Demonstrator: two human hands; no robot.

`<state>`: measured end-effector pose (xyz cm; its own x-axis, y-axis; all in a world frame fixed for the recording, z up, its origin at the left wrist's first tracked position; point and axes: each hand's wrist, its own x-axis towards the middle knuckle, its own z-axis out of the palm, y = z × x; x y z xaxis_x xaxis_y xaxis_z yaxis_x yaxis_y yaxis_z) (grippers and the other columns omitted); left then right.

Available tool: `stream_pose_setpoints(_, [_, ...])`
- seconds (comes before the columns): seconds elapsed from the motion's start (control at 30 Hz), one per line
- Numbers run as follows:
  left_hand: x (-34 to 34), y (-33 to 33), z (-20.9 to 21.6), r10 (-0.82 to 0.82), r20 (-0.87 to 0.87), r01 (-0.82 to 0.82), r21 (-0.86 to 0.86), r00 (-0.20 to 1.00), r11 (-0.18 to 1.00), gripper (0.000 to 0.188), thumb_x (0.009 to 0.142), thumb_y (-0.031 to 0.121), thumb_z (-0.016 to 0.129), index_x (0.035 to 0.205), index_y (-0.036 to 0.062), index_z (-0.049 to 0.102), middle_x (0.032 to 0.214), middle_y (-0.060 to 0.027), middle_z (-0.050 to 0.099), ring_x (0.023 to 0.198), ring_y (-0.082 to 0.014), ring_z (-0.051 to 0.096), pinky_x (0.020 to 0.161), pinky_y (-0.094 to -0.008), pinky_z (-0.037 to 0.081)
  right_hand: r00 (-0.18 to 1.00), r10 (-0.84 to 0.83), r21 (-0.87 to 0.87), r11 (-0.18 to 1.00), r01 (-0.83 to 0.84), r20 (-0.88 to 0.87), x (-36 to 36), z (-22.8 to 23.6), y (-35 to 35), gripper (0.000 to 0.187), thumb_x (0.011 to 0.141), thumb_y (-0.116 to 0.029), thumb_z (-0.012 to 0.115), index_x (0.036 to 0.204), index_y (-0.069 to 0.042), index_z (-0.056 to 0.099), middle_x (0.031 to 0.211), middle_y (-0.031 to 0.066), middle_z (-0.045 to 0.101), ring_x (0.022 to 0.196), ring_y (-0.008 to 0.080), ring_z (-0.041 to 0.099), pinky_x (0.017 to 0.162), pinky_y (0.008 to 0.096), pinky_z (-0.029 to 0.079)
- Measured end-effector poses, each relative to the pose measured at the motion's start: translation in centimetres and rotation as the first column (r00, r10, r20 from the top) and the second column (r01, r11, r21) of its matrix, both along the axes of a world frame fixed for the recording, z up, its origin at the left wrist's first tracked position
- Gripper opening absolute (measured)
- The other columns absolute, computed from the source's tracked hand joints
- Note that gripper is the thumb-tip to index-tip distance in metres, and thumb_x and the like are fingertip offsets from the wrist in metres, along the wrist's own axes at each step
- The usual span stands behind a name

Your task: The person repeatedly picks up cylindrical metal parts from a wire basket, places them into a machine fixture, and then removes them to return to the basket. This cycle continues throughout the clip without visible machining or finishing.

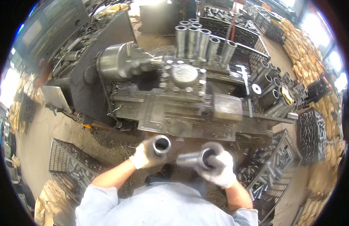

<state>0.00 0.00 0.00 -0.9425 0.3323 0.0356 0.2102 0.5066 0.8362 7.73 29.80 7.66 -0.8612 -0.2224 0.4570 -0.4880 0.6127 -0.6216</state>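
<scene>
My left hand (145, 153), in a white glove, is wrapped round a short metal tube (158, 150) whose dark bore faces up. To its right, my gloved right hand (224, 174) grips a flanged metal tube (189, 159) lying nearly level, its narrow end toward the left hand. A dark round shape by the right fingers is smeared by motion, so I cannot tell whether it is a second piece. Both hands are in front of a lathe, apart from it. The lathe's chuck (116, 62) and square tool post (185, 73) stand beyond them.
Several flanged tubes (193, 41) stand upright behind the tool post, and more tubes (267, 81) crowd the right end. A caliper (244, 74) lies between these groups. Wire bins of metal parts stand at left (61, 158) and right (291, 150). Stacked sacks (302, 56) line the right.
</scene>
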Motion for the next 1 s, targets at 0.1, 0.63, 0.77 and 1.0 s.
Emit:
stream_pose_setpoints(0.1, [-4.0,-3.7,1.3,0.177,-0.132,-0.167,0.084,0.975,0.982,0.042,0.081,0.018,0.089,0.116,0.009,0.069,0.105,-0.0085,0.078,0.096,-0.0167,0.075,0.087,-0.0339,0.062,0.995,0.051,0.02,0.999,-0.049,-0.091,-5.5,1.6,-4.0,0.019,0.071,-0.014,0.092,0.071,-0.009,0.073,0.101,0.0101,0.078,0.08,0.0275,0.078,0.071,0.0356,0.063])
stream_pose_setpoints(0.63, [-14.9,-6.8,2.4,-0.099,-0.137,0.114,0.103,0.986,0.988,0.094,0.08,0.013,0.09,0.159,0.0021,0.041,0.15,-0.0229,0.059,0.14,-0.0347,0.06,0.12,-0.0407,0.048,0.841,0.437,0.332,0.779,-0.531,0.32,-16.6,8.9,-1.1,0.038,0.077,-0.031,0.09,0.107,-0.009,0.08,0.131,0.0211,0.07,0.097,0.0359,0.078,0.079,0.0455,0.065])
stream_pose_setpoints(0.77, [-23.3,-11.6,6.9,0.303,-0.592,-0.42,-0.067,0.747,0.905,0.068,0.085,0.011,0.079,0.146,-0.0047,0.054,0.139,-0.0287,0.063,0.134,-0.0443,0.061,0.118,-0.0465,0.048,0.871,0.459,0.231,0.841,-0.49,0.176,-25.2,10.9,-1.5,0.029,0.081,-0.027,0.084,0.103,-0.008,0.083,0.12,0.0176,0.076,0.103,0.0321,0.078,0.087,0.0418,0.064])
stream_pose_setpoints(1.0, [-34.7,-15.6,5.2,0.057,-0.919,-0.546,-0.181,0.39,0.818,0.077,0.082,0.031,0.075,0.149,0.0032,0.05,0.153,-0.0242,0.051,0.149,-0.0463,0.042,0.129,-0.0587,0.028,0.775,0.069,0.655,0.49,-0.575,0.629,-42.6,4.5,-12.3,0.038,0.079,-0.033,0.076,0.106,-0.006,0.084,0.118,0.0169,0.08,0.109,0.033,0.075,0.1,0.0411,0.059])
